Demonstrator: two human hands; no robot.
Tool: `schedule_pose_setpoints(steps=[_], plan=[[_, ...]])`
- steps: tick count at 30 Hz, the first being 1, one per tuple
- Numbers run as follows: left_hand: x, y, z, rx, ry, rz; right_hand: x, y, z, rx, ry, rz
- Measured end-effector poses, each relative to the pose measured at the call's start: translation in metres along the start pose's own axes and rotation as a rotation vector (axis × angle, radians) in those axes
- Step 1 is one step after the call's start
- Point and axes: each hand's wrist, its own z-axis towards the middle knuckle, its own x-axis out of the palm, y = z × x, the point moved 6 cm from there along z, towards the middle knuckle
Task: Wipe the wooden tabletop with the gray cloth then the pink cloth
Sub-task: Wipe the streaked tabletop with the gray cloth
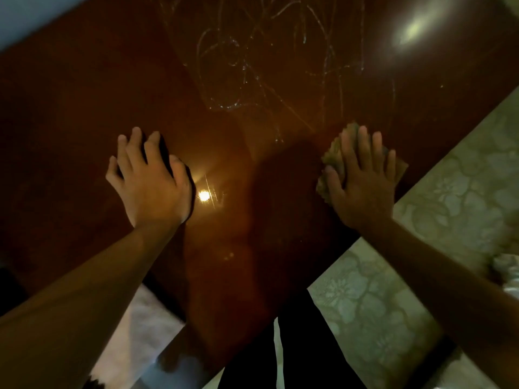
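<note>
Step in hand: the wooden tabletop (84,113) is judged to be under its first wipe, with the gray cloth (334,153); its colour is muddied to a greenish tan by the warm light, so the identification rests partly on the task order.
Right hand: the right hand (362,178) is laid flat on the cloth, fingers straight and slightly spread toward 12 o'clock; the cloth is pressed, not gripped.
Cloth position: the cloth is seen folded or bunched under the palm, at about 3 o'clock in the view, close to the table's right edge; its scalloped edge shows at the hand's 9 o'clock side.
Left hand: the left hand (148,178) is spread on the bare wood at about 9 o'clock, fingers relaxed and holding nothing; it is judged to serve as a brace.
Marks to clear: pale scribble marks (247,66) are seen at 12 o'clock, well apart from the cloth.
How it is best done: even palm pressure should be kept so the cloth is not rolled up; overlapping strokes should be carried from the edge toward 11 o'clock until the scribbles are covered.
Caution: the glossy surface and glare spots (204,195) may hide residue, so the scribbled zone should be checked from an angle.
Pink cloth: not made out in this view.
Below the table: a patterned floor (421,248) is seen at 4 o'clock.
</note>
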Motion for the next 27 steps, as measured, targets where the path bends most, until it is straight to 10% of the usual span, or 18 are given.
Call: schedule_pose_setpoints(steps=[9, 18, 27], plan=[[0.003, 0.002, 0.000, 0.021, -0.017, -0.014, 0.023, 0.079, -0.088, -0.234, -0.005, 0.029], [0.004, 0.004, 0.001, 0.026, -0.021, 0.004, 0.001, 0.007, -0.011, 0.173, 0.020, 0.002], [0.005, 0.002, 0.001, 0.026, -0.015, 0.014, 0.037, 0.164, -0.096, -0.356, 0.061, 0.016]])
